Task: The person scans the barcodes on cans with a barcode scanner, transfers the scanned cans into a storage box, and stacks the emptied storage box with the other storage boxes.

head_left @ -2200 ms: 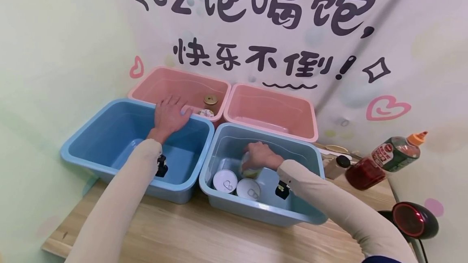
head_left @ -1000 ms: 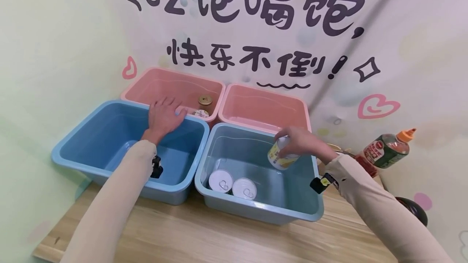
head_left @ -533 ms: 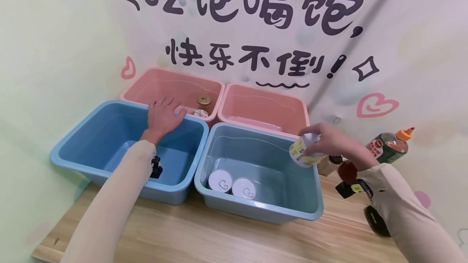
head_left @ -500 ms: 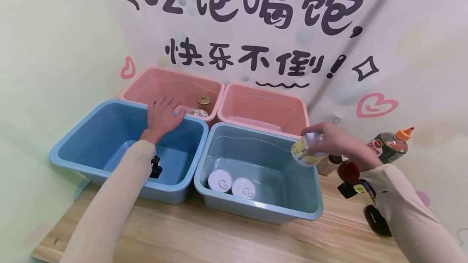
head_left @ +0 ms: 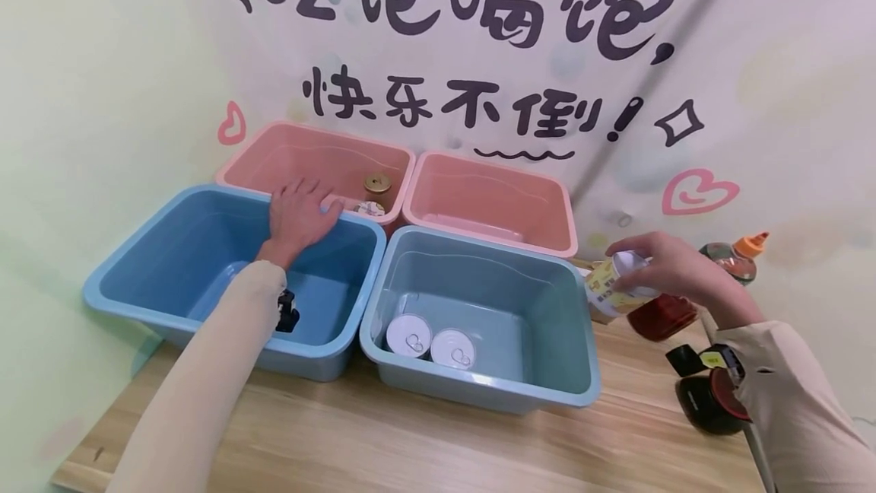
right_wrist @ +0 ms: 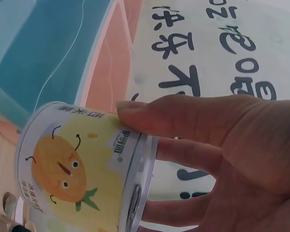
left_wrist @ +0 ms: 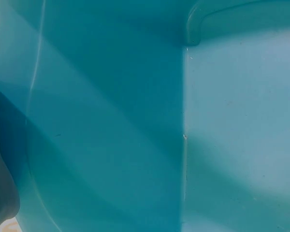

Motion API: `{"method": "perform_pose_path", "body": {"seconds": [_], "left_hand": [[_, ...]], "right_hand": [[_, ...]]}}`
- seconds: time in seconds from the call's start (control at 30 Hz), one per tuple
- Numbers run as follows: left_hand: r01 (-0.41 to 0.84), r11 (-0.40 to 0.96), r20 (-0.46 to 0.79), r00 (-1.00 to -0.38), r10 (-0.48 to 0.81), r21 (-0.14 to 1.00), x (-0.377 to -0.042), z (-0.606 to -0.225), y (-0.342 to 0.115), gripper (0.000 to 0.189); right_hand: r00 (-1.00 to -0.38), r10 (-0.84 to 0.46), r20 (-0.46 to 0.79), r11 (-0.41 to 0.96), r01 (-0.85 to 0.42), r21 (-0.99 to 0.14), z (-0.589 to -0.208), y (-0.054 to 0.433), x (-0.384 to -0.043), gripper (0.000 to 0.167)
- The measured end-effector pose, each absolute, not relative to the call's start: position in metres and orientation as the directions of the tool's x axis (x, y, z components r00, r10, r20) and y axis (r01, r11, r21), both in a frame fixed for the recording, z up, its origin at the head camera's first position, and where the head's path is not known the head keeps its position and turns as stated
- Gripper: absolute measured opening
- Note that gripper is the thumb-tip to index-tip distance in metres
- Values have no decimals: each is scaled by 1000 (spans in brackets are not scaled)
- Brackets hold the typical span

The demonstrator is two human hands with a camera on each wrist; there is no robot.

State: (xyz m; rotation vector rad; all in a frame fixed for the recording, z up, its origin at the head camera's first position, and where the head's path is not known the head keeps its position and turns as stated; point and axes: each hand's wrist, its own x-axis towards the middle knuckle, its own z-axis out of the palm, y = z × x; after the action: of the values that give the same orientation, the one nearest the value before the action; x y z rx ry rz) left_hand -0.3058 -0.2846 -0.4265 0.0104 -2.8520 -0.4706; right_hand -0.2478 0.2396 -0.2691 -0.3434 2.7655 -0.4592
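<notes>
My right hand (head_left: 674,268) grips a can (head_left: 607,291) with a white and yellow label, just past the right rim of the grey-blue bin (head_left: 479,385) and above the table. In the right wrist view, a pineapple cartoon shows on the tilted can (right_wrist: 72,166), with thumb and fingers around its pull-tab end. Two white-lidded cans (head_left: 408,335) stand in the front left of that bin. My left hand (head_left: 299,213) rests, fingers spread, on the far rim of the darker blue bin (head_left: 137,312). The left wrist view shows mostly this bin's inner wall (left_wrist: 111,121).
Behind are two pink bins; the left one (head_left: 274,154) holds a gold-topped can (head_left: 377,183) and a can with a patterned top (head_left: 370,208). An orange-capped sauce bottle (head_left: 750,244) and a black device with a red ring (head_left: 708,405) stand at right on the wooden table (head_left: 383,440).
My right hand has lifted the can out of the grey-blue bin and carried it rightward past the rim. The left hand has stayed on the blue bin's rim.
</notes>
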Motion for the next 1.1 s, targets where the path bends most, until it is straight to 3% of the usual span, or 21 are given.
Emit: {"method": "perform_pose_path", "body": {"seconds": [0.2,0.53,1.1], "left_hand": [[34,951,251,-967,-46,307,-308,-426,-284,58],[35,948,250,-967,-48,316,-309,-427,-285,59],[44,938,239,-970,-42,344,-309,-427,-284,61]], "right_hand": [[-920,-257,-297,932,-155,-328,-271,264,-247,60],[-923,-248,-295,908,-115,-403,-289,314,-234,62],[-903,-139,-406,877,78,-474,-333,374,-212,66]]}}
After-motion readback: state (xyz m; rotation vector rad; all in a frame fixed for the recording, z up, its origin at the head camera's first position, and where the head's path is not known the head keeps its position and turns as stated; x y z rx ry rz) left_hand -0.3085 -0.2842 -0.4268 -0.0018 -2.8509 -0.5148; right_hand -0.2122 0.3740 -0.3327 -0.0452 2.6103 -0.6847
